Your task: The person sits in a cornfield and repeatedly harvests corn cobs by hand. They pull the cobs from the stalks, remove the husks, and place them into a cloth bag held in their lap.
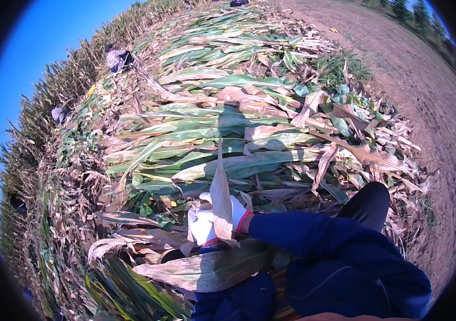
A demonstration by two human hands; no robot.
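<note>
My left hand and my right hand wear white gloves with red cuffs and are close together low in the middle of the view. Between them and the camera stands a pale dry corn leaf, tip up, hiding part of both. What the fingers hold cannot be made out. A broad, half-dry corn leaf lies across my lap, nearer than the gloves. Cut corn stalks with green and brown leaves lie in rows beyond my hands.
Standing corn lines the left. One person crouches at the upper left; another person, partly hidden, is at its edge. Bare soil runs along the right. My dark-trousered knee is bent right of my hands, beside dry leaves.
</note>
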